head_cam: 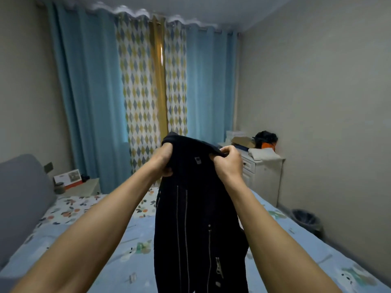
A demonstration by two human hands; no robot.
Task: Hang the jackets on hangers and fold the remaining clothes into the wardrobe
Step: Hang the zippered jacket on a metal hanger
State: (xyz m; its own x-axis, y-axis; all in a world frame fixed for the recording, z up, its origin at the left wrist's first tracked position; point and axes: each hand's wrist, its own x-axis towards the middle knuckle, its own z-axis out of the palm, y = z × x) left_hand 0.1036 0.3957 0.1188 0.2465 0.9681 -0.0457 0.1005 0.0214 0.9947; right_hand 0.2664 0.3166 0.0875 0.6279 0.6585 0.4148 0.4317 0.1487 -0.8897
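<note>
Step in hand: by my reading, the hanging part of the task; a black zippered jacket (196, 218) is held up at the collar over the bed (110, 240), lower centre of view, its body hanging toward six o'clock.
Left hand (164, 160): fingers curled into the collar fabric at the jacket's ten o'clock corner, gripping it.
Right hand (227, 160): fingers and thumb pinching the collar edge at the jacket's two o'clock corner.
Jacket detail: several silver zips run down the front; the shoulders are bunched together, not spread.
Hanger: none in view, so I cannot tell where one is; the wardrobe is also out of frame.
Next move: likely calls for spreading the collar and shoulders apart, then freeing one hand to fetch a hanger while the other keeps the weight.
Writing and labels: a small grey tag (197, 160) sits just under the collar between the hands, too small to read; a red-and-white box (69, 179) on the bedside table at nine o'clock carries print that is illegible.
Surroundings: blue curtains (91, 92) at twelve o'clock; a white cabinet (264, 176) with folded cloth and clutter at three o'clock; a waste bin (306, 220) at four o'clock.
</note>
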